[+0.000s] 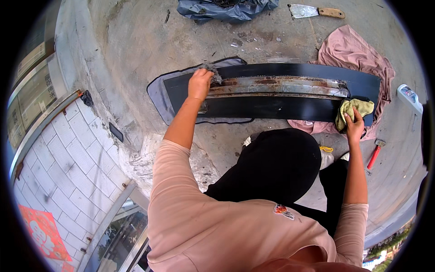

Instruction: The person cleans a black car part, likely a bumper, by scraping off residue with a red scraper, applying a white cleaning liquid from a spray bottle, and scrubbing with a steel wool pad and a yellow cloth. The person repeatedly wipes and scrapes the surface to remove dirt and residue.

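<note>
A long black panel (267, 108) lies across the floor in front of me, with a rusty, stained metal strip (276, 86) along its middle. At the panel's left part my left hand (200, 84) is closed around a grey, fuzzy scouring pad (216, 75), which touches the surface by the strip's end. My right hand (355, 123) grips a crumpled yellow-green cloth (358, 108) at the near right corner. Under the panel's left end is a grey dark-edged mat (157, 93); a pink cloth (346, 47) spreads beneath its right end.
Beyond the panel lie a scraper (317, 12) with a wooden handle and a grey plastic bag (226, 11). On the right are a red-handled scraper (375, 155) and a white bottle (409, 97). A small dark rectangular object (116, 132) rests near the white tiled wall (74, 158) on the left.
</note>
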The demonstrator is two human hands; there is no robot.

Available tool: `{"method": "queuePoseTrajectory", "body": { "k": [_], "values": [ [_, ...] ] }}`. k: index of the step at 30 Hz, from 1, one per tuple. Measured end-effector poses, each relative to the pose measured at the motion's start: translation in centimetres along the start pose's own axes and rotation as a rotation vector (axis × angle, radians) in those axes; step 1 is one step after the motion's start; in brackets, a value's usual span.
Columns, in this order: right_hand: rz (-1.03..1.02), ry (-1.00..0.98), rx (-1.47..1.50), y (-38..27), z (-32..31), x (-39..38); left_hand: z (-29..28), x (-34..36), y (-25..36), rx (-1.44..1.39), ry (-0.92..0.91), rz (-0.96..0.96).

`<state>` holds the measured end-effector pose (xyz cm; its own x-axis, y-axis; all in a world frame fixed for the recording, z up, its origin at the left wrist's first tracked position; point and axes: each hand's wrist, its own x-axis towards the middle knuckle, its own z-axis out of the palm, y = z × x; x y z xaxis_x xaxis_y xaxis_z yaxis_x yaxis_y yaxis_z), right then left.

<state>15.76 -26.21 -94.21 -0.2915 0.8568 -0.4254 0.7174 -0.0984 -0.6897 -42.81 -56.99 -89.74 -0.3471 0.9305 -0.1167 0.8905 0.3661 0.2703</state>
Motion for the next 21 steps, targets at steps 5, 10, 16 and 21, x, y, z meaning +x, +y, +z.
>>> {"method": "queuePoseTrajectory", "body": {
  "k": [5,10,16,21],
  "values": [
    [0.011,-0.037,0.023,-0.3,0.2,0.4,2.1,0.7,4.4,-0.158,0.187,-0.198],
    [0.061,-0.105,0.050,0.3,-0.2,1.1,3.1,2.6,8.1,-0.280,0.183,-0.037],
    [0.066,-0.073,0.001,0.5,0.2,0.9,0.6,-0.8,0.5,-0.165,0.277,-0.388],
    [0.082,-0.082,0.011,1.1,-0.3,1.2,0.8,-1.9,-0.7,-0.115,0.285,-0.303]
  ]
}}
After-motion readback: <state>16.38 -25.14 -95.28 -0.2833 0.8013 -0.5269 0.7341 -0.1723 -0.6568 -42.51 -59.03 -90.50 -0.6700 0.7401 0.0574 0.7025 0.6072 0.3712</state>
